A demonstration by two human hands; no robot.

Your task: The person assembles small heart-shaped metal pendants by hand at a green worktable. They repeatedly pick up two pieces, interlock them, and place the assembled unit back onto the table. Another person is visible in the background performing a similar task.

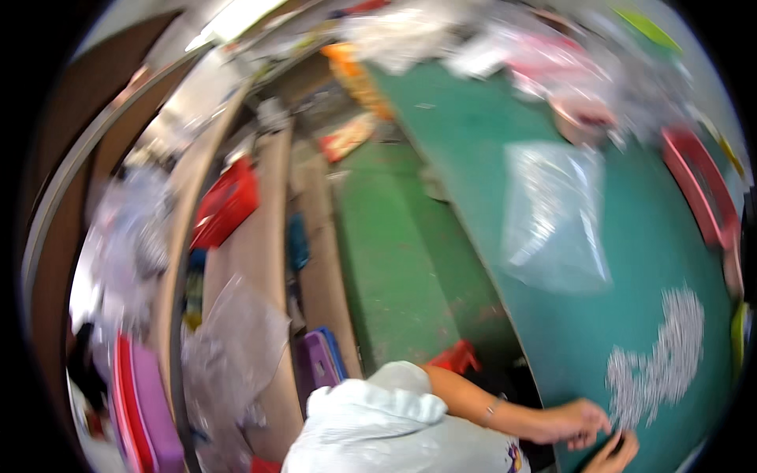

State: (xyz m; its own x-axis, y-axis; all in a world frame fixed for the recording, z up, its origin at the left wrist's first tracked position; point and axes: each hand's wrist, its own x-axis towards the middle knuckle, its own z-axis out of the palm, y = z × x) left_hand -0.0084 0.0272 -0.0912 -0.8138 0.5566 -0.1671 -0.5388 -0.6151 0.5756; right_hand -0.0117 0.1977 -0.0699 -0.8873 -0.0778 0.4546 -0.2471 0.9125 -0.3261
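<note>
A pile of thin, short, silvery-white sticks point(670, 355) lies in a curved heap on the green tabletop point(473, 142). My left hand point(577, 423), with a bracelet at the wrist, is at the heap's near end. Its fingers are curled in a pinch, the index finger reaching the sticks. Close beside it, my right hand point(615, 453) is partly cut off by the lower edge. The finger and thumb that show are drawn together at the same end of the heap. Whatever either hand pinches is too small and blurred to name.
A clear plastic bag point(556, 217) lies flat on the table beyond the heap. Pink baskets point(698, 185) and a pink bowl point(582, 118) stand farther off, near piled plastic bags. Left of the table are shelves with a red basket point(229, 203) and purple trays point(319, 363).
</note>
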